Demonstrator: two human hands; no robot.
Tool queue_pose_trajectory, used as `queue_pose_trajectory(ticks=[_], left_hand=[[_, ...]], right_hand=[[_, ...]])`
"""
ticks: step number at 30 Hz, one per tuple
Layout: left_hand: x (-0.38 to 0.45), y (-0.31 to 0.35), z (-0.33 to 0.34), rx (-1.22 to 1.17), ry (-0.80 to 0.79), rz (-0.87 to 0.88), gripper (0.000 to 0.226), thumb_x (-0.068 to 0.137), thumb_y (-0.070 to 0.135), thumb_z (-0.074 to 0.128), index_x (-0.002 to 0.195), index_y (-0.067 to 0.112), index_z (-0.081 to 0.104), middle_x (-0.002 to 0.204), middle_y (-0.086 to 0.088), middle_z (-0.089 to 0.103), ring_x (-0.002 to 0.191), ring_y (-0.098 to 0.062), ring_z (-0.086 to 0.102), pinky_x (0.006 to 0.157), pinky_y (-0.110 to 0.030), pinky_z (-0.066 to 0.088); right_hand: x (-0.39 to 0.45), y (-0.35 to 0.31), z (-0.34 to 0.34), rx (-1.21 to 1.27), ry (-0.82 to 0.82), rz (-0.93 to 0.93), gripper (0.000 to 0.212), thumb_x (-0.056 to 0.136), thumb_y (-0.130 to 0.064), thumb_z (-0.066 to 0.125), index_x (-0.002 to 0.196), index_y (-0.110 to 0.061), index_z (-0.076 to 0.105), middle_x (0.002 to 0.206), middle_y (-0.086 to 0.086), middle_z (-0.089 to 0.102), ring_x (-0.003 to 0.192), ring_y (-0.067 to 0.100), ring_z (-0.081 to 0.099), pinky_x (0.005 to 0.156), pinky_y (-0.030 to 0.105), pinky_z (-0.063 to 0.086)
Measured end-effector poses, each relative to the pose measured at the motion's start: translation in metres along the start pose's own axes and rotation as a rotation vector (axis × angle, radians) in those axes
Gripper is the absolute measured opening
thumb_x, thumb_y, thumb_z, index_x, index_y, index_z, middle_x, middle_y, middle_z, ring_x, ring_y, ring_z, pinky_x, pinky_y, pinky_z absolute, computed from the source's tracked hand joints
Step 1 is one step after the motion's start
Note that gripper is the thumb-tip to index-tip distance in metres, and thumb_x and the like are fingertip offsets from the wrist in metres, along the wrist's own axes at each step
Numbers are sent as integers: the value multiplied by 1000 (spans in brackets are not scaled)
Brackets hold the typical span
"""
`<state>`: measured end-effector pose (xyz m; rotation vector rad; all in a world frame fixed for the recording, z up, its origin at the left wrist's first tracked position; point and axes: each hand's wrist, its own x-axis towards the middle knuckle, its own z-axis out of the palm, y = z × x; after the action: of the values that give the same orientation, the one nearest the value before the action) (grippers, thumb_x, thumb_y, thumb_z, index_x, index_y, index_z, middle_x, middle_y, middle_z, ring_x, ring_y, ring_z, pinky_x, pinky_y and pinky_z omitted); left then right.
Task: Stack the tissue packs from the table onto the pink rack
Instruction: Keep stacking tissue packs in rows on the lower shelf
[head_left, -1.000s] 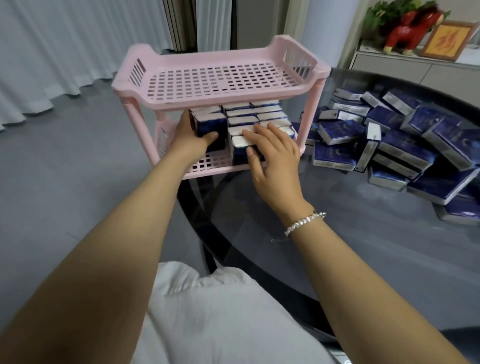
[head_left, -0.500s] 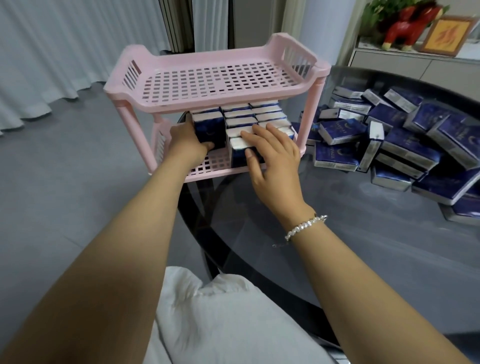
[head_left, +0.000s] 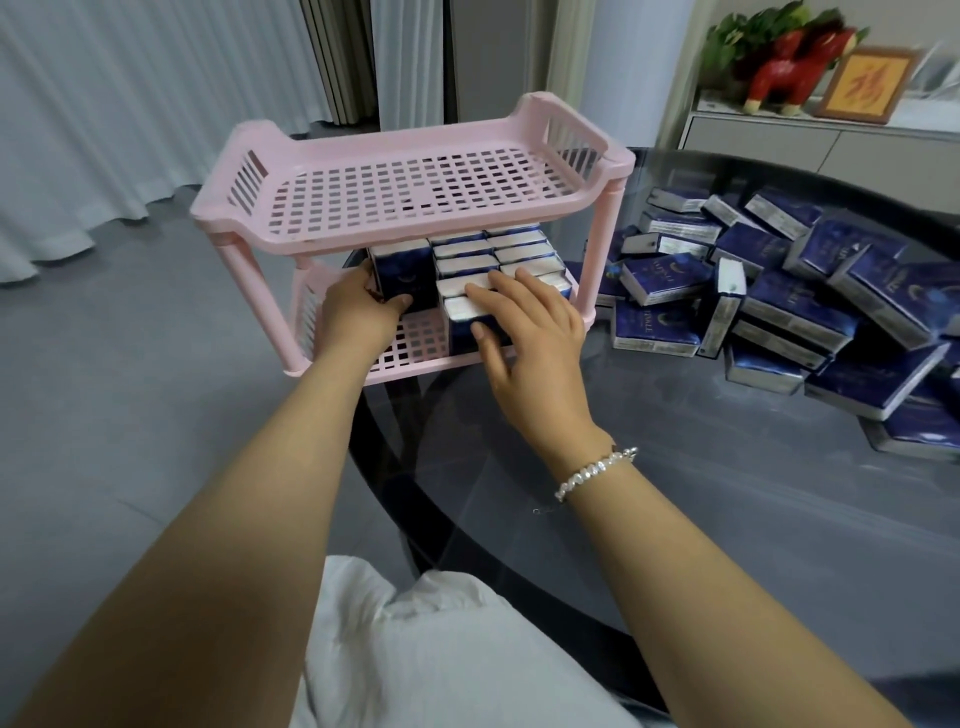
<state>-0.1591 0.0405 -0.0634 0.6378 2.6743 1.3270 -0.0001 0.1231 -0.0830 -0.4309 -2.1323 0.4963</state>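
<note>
A pink two-tier rack (head_left: 415, 176) stands on the near left of a dark glass table (head_left: 727, 509). Its lower shelf holds rows of upright blue and white tissue packs (head_left: 493, 249). My left hand (head_left: 358, 312) grips an upright blue pack (head_left: 405, 275) at the left end of that shelf. My right hand (head_left: 524, 338) rests with straight fingers on top of the front packs, its thumb against the front of one. The rack's top shelf holds nothing.
A loose heap of several blue tissue packs (head_left: 779, 301) lies on the table to the right of the rack. Behind it stands a sideboard (head_left: 810, 140) with a red figurine and a framed picture. Grey floor and white curtains lie to the left.
My left hand has shifted slightly on the upright pack at the shelf's left end. My right hand stays on the front packs. The view has moved a little.
</note>
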Motion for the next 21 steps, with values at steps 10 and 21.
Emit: queue_pose_trajectory(ticks=[10, 21], left_hand=[[-7, 4, -4, -56, -9, -6, 45, 88, 25, 63, 132, 22, 52, 129, -2, 61, 115, -22, 57, 84, -23, 38], [-33, 17, -9, -153, 146, -38, 57, 90, 33, 60, 141, 16, 40, 138, -4, 52, 125, -20, 50, 93, -23, 36]], right_hand=[[0, 0, 0, -13, -2, -8, 34, 88, -27, 50, 119, -22, 63, 129, -2, 59, 129, 21, 44, 106, 27, 18], [0, -1, 0, -19, -9, -1, 34, 88, -26, 53, 120, -22, 62, 130, 0, 58, 129, 22, 44, 105, 26, 17]])
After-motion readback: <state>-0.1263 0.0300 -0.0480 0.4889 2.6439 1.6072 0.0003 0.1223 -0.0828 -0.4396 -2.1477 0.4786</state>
